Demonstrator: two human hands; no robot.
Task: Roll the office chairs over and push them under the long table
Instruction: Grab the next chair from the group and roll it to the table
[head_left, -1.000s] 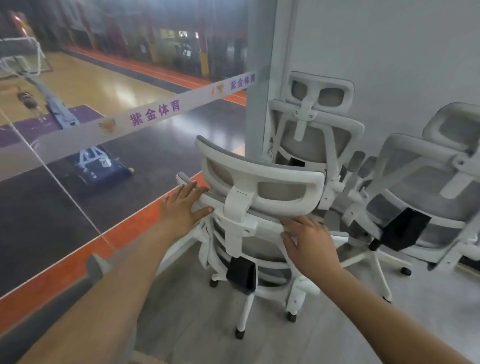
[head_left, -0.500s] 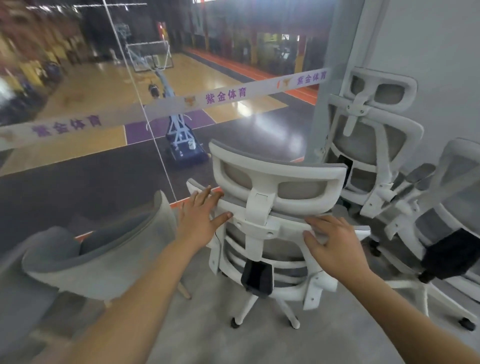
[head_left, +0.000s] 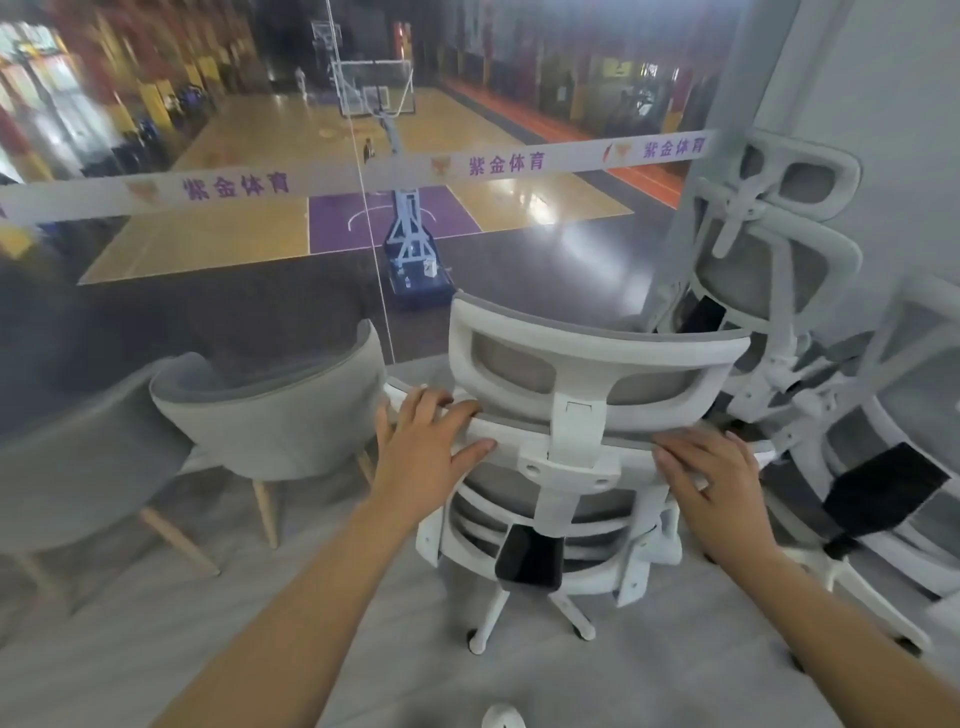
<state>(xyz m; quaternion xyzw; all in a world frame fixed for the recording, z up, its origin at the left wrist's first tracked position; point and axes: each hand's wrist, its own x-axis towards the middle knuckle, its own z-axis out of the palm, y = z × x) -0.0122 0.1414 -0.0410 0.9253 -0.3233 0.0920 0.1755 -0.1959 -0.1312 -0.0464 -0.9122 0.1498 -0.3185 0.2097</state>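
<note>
Early in the task, by the look of it. Left hand (head_left: 423, 452) resting on the top rail of the white office chair (head_left: 582, 415), left of the headrest post, fingers hooked over the rail's edge and thumb lying along its rear face: a light grip. Right hand (head_left: 711, 483) on the same rail, right of the post, fingers spread and bent over the top edge, likewise holding it. Chair seen from behind, upright on its casters on the grey floor (head_left: 260, 623), back toward the camera, close in front of a glass wall (head_left: 234, 312) overlooking a basketball court.

No long surface anywhere in view, so no chair tucked under it yet as far as can be seen. Two more white office chairs, one against the pillar (head_left: 769, 249) and another at the right edge (head_left: 893, 467), parked close together just right of the held chair, apparently waiting their turn. A grey upholstered armchair (head_left: 270, 415) on wooden legs just left of the held chair, near the left hand but apart from it.

Remaining, as judged: turning and rolling this chair to the surface, pushing it under, then repeating for the others. Risk of clipping the armchair or the neighbouring caster bases on the way out.
</note>
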